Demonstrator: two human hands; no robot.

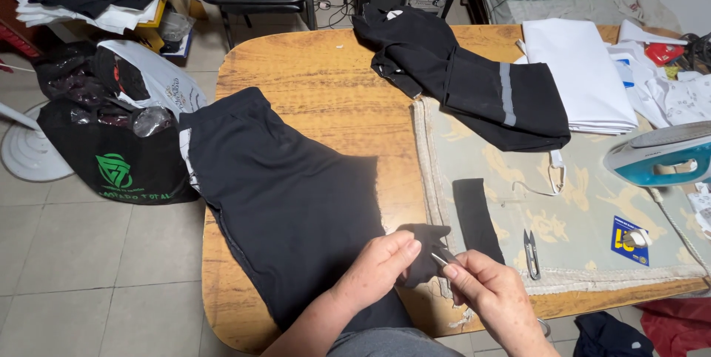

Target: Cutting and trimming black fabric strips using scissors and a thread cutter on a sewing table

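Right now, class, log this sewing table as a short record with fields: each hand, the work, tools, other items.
left hand: pinches a small black cloth
right hand: holds a thin metal needle or pin at that cloth; which one, too small to tell
garment: black, spread flat on the table
strip: black, on the mat
snips: on the mat, right of the strip
iron: teal and white, at the mat's right edge

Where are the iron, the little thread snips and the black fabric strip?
iron (pixel 659 155), head view, on its teal and white body.
thread snips (pixel 531 253), head view, at the blades' joint.
black fabric strip (pixel 475 216), head view, at its middle.
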